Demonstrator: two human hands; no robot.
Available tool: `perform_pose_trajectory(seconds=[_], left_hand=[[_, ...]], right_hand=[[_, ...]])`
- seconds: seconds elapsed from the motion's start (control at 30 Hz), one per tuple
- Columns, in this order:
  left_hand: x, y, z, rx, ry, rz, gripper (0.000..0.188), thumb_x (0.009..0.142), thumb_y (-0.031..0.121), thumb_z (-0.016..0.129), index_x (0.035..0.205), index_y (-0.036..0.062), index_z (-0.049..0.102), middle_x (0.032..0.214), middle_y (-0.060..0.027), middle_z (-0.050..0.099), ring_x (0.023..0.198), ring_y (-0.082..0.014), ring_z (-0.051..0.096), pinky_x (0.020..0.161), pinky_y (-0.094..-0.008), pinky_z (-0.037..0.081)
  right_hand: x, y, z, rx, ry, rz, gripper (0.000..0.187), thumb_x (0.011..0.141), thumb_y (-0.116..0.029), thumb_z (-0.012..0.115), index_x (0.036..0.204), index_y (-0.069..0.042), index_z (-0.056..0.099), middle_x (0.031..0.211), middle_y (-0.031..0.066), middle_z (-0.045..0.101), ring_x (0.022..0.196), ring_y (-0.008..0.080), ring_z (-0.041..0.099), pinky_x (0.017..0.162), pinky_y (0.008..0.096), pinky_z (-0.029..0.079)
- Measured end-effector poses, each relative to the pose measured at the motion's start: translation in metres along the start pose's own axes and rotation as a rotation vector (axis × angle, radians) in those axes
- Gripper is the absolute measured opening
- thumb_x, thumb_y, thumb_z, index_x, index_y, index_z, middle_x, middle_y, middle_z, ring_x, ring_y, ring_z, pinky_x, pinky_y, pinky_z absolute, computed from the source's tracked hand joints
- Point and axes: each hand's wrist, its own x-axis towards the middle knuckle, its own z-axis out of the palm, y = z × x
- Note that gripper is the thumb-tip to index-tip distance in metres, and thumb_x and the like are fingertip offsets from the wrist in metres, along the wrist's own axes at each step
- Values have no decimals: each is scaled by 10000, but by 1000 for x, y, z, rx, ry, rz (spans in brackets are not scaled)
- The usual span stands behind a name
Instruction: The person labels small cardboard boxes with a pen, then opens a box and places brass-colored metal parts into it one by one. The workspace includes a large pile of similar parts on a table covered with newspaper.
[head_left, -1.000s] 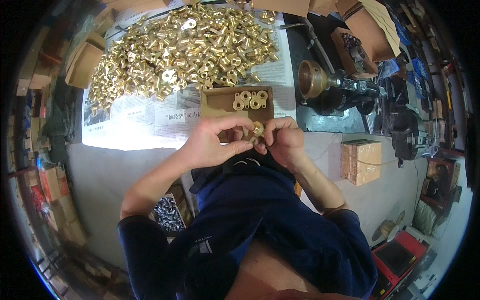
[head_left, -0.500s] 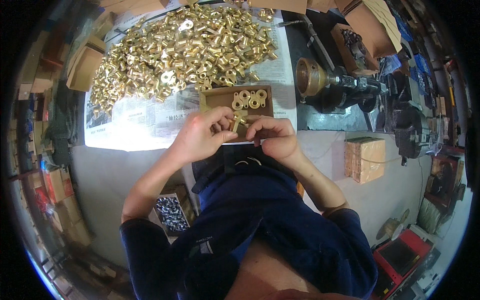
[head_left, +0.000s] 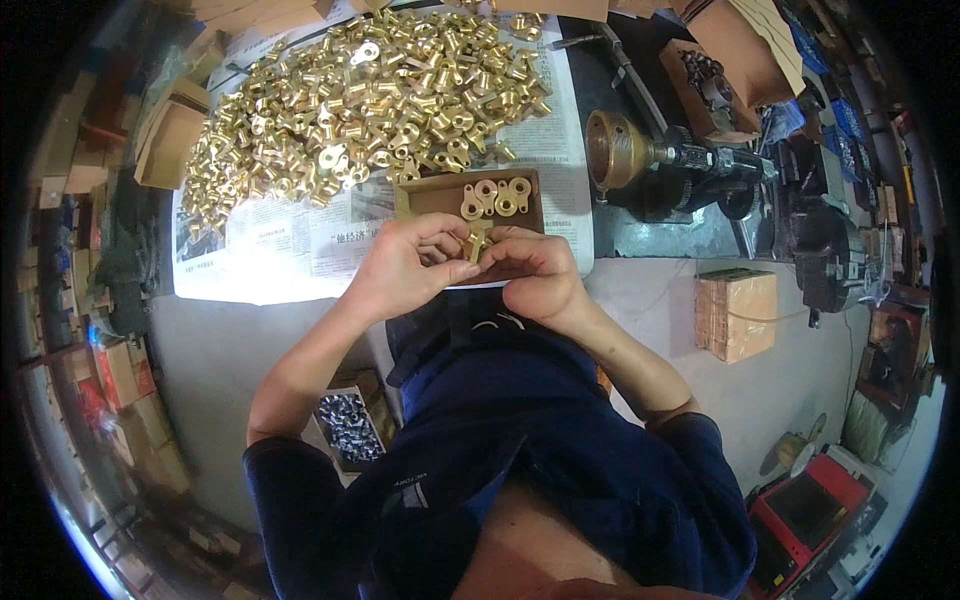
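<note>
Over a small open cardboard box (head_left: 428,202), my left hand (head_left: 405,265) pinches a brass flanged fitting (head_left: 478,243) between thumb and fingers. My right hand (head_left: 545,270) is closed in against the same fitting from the other side, its fingertips partly hidden. The fitting is tilted, its flat tab pointing down toward my left thumb. Several similar brass fittings (head_left: 495,198) lie side by side in the far right part of the box. A large heap of loose brass fittings (head_left: 380,100) spreads over newspaper (head_left: 270,262) beyond the box.
To the right stand a vise-like dark machine with a round brass-coloured cup (head_left: 612,150) and a box of metal parts (head_left: 690,110). An open carton (head_left: 165,140) sits at the left. Below the bench are a tray of silvery parts (head_left: 350,428) and a wrapped carton (head_left: 737,313).
My right hand has moved left, and its fingers have come onto the fitting. My left hand still holds it, having shifted only slightly.
</note>
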Motion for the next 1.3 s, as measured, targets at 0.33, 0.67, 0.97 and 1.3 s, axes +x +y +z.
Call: perform_pose_trajectory(seconds=[0.33, 0.67, 0.97, 1.3], left_hand=[[11, -4, -9, 948, 197, 303, 353, 733, 136, 721, 1053, 55, 595, 745, -128, 647, 661, -298, 642, 588, -394, 507], [45, -23, -5, 1120, 46, 159, 310, 765, 187, 676, 1002, 29, 555, 754, -184, 646, 707, -362, 641, 619, -467, 503], [46, -29, -4, 1151, 90, 345, 233, 768, 167, 667, 872, 14, 527, 670, -144, 634, 655, -309, 655, 572, -407, 511], [43, -31, -4, 1192, 62, 346, 296, 735, 121, 668, 972, -14, 552, 685, -143, 640, 663, -311, 655, 587, -406, 516]], right_hand=[[-5, -26, -11, -545, 43, -325, 354, 560, -79, 620, 910, -33, 651, 1091, 208, 615, 951, 373, 599, 804, 380, 501], [-15, -23, -16, -555, 61, -299, 345, 567, -88, 625, 905, -23, 650, 1085, 206, 620, 968, 368, 605, 820, 386, 501], [-17, -17, -16, -475, 83, -240, 337, 563, -75, 629, 893, -17, 654, 1042, 191, 632, 913, 336, 618, 778, 364, 511], [-16, -16, -16, -501, 80, -254, 326, 562, -57, 616, 882, -8, 653, 1020, 190, 633, 877, 327, 623, 750, 350, 517]])
